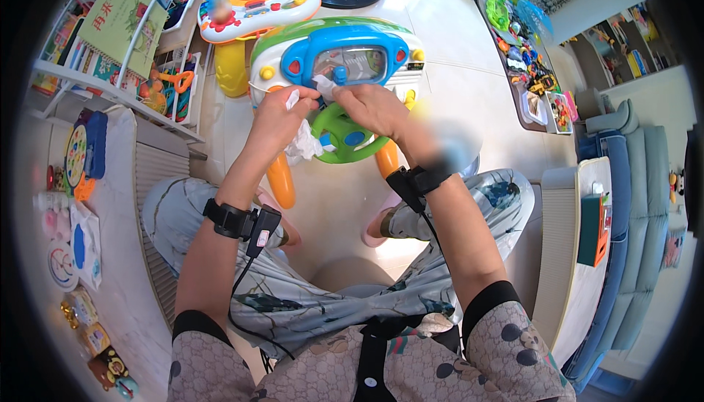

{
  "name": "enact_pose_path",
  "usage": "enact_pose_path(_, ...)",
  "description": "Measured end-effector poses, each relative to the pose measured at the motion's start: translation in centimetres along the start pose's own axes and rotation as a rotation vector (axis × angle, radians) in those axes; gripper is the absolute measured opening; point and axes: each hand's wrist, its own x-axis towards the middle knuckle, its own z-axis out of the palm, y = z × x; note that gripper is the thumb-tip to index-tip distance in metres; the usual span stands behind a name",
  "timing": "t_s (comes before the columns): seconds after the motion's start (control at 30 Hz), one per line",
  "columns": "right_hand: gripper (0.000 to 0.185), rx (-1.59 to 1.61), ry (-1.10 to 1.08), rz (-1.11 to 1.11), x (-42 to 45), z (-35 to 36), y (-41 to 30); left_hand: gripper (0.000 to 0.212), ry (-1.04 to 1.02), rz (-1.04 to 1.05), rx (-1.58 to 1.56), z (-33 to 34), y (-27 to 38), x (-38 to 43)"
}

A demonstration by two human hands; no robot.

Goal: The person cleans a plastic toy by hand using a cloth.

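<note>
A toy driving console (264, 44) with a blue-framed screen (350, 63) and a green toy steering wheel (344, 151) stands before me on orange legs. My left hand (281, 115) grips a crumpled white tissue (304, 142), part of which hangs below the hand beside the wheel; another bit sticks up between thumb and fingers. My right hand (367, 104), just above the wheel, pinches a white piece of tissue (324, 86) in front of the screen. Whether the two white pieces are joined cannot be told.
A white and orange toy activity table (264, 8) stands behind on the left, near a wire rack (115, 91) of books. Marble-topped cabinets flank me, the left one (124, 204) holding toys and a wipes pack (85, 248). Many small toys lie on a mat (514, 94) at upper right.
</note>
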Motion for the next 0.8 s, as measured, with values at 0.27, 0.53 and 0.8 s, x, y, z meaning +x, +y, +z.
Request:
enact_pose_path(0.27,0.048,0.003,0.156,0.174,-2.2,-0.5,4.0,0.031,0.043,0.07,0.313,0.6,-2.7,-0.2)
enact_pose_path(0.53,0.036,-0.255,0.265,-0.141,-0.8,2.0,-0.3,0.03,-0.021,0.025,0.419,0.9,-1.6,-0.4)
enact_pose_path(0.8,0.048,-0.356,-0.037,0.022,1.3,2.4,-3.1,0.028,-0.086,-0.106,0.373,0.8,-3.7,0.8)
